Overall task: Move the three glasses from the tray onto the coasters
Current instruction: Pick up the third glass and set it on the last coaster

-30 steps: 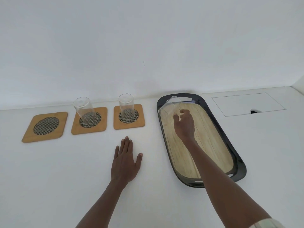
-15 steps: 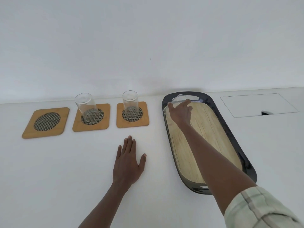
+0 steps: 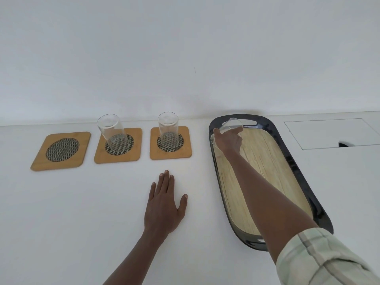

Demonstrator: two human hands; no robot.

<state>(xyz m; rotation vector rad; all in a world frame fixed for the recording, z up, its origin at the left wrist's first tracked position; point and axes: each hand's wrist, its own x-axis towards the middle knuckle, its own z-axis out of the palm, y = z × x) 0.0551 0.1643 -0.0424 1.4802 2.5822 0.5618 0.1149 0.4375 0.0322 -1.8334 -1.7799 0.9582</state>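
Three wooden coasters with dark mesh centres lie in a row at the left. The leftmost coaster [image 3: 60,150] is bare. A clear glass [image 3: 112,132] stands on the middle coaster [image 3: 118,145] and another glass [image 3: 168,129] on the right coaster [image 3: 170,142]. The third glass [image 3: 232,124] is at the far end of the black tray [image 3: 296,167] with a wooden floor, and my right hand [image 3: 228,140] is wrapped around it. My left hand [image 3: 164,204] lies flat on the white table, fingers spread, holding nothing.
A white wall rises right behind the coasters and tray. A rectangular hatch with a dark notch [image 3: 333,133] is set in the table to the right of the tray.
My right hand has reached further to the tray's far end and closed around the third glass. My left hand has stayed flat on the table.
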